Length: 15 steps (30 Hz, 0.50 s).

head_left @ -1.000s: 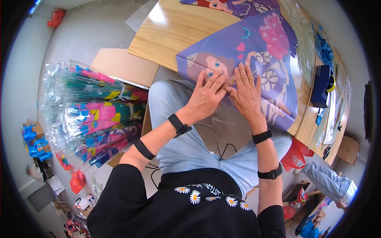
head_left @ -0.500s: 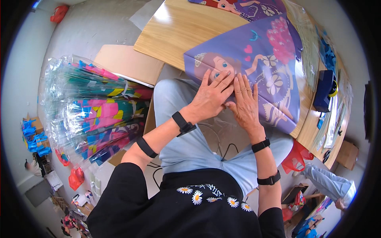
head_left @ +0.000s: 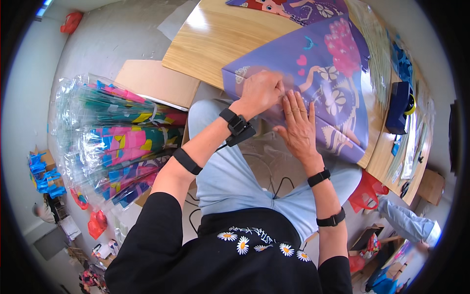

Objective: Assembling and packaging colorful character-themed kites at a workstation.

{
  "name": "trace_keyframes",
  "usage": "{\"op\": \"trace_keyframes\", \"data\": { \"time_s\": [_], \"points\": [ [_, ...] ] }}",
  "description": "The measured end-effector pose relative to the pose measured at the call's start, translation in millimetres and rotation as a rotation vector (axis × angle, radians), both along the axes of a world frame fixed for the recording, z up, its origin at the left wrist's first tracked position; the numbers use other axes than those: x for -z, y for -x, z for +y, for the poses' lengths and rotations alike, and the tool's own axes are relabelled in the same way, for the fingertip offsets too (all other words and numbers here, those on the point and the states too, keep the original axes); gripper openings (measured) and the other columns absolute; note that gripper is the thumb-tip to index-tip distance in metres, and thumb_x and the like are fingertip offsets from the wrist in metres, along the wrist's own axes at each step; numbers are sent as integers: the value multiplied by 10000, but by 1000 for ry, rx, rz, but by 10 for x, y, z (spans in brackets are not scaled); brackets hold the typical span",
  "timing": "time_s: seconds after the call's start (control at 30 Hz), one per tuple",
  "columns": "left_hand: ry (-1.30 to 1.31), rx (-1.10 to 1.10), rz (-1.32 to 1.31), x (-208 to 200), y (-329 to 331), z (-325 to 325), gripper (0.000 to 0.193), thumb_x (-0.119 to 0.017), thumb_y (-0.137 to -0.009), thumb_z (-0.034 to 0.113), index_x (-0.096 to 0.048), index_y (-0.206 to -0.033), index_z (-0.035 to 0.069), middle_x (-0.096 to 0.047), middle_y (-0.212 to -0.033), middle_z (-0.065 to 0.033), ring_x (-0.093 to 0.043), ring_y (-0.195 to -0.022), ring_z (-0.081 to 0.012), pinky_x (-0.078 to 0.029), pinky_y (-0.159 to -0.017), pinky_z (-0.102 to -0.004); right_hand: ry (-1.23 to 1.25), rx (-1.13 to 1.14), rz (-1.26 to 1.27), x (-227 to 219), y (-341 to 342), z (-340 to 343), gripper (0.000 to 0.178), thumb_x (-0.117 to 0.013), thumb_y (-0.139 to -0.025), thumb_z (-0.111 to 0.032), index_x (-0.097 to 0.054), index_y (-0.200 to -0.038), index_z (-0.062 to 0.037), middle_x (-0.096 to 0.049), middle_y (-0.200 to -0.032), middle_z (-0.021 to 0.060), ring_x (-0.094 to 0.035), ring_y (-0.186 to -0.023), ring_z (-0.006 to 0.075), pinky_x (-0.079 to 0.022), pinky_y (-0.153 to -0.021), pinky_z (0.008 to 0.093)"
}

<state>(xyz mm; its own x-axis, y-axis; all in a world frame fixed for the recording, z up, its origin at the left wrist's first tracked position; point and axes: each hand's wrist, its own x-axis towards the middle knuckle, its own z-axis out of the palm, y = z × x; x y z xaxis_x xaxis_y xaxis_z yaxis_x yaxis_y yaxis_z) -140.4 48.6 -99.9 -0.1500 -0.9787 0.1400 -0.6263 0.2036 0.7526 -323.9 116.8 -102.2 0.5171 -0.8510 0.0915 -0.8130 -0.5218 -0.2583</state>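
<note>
We've got our right hand (head_left: 298, 128) lying flat, fingers straight, on a glossy purple cartoon-printed sheet (head_left: 323, 88); our left hand (head_left: 262, 92) is curled and blurry just beside it, can't tell if it's pinching anything; the sheet spreads out beyond both hands, over a pale wood-grain table (head_left: 210, 44).

Resting the right hand (head_left: 297, 125), straight-fingered, at the near edge of the purple sheet (head_left: 303, 54). Holding the left hand (head_left: 262, 91), curled and blurred, just beside, over the sheet. Seated at a worktop (head_left: 210, 41), with a tape dispenser (head_left: 395, 110) on the right, cardboard (head_left: 154, 81) and wrapped bundles (head_left: 125, 142) on the left.
</note>
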Motion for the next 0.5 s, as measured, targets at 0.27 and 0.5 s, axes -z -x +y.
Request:
{"op": "trace_keyframes", "data": {
  "time_s": [0.27, 0.5],
  "points": [
    [-93, -10, -79, -77, -150, -121, 120, -705, -738, 142, -657, -752, 33, -669, -726, -135, -655, -687, -302, -503, -628, -385, -3, -1, 6, -26, -8, -6, 855, -674, -816, -434, -339, -1513, -69, -303, -1590, 91, -252, -1482, 265, -152, -1192, 557],
    [-118, 0, -83, -7, -491, -250, 113, -714, -714, 119, -665, -761, 29, -661, -708, -120, -646, -665, -275, -500, -617, -361, -15, 0, -7, -54, -32, -9, 859, -696, -800, -413, -346, -1509, -77, -300, -1592, 88, -248, -1483, 263, -156, -1191, 559]
  ]
}}
